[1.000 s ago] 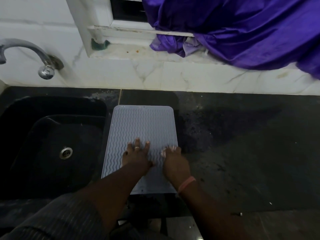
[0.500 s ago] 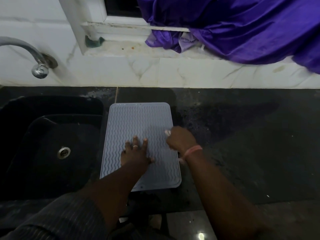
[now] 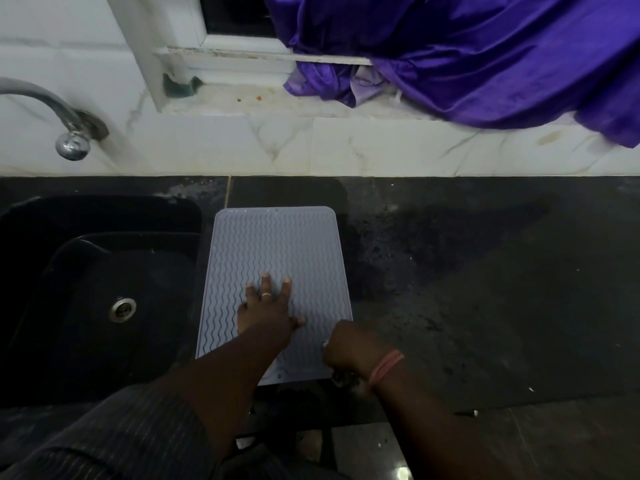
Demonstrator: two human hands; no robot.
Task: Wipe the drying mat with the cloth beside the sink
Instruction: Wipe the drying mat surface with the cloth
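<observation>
The grey drying mat (image 3: 277,265) lies flat on the dark countertop (image 3: 485,289), its left edge just beside the black sink (image 3: 97,289) and its near edge at the counter's front lip; its surface is ribbed with wavy ridges. The left hand (image 3: 266,313) rests palm-down on the near half of the mat, fingers spread and straight, a ring on one of them; it appears to pin the mat in place. The right hand (image 3: 349,351) sits at the mat's near right corner with its fingers curled under; a scrap of pale cloth (image 3: 343,377) shows below the wrist, so the hand very likely grips the cloth, though most of it is hidden under the palm.

The mat looks like thin silicone or rubber; it would probably be light, floppy and fairly grippy, prone to sliding or buckling under a hard wipe, so holding it down flat seems wiser than pinching an edge. The ridges may trap water; strokes along the grooves might clear them better. The cloth seems small and soft; bunched in the fist it should press well.

Beyond the mat, a purple curtain (image 3: 485,57) drapes over the window sill; a chrome tap (image 3: 65,126) stands behind the sink.
</observation>
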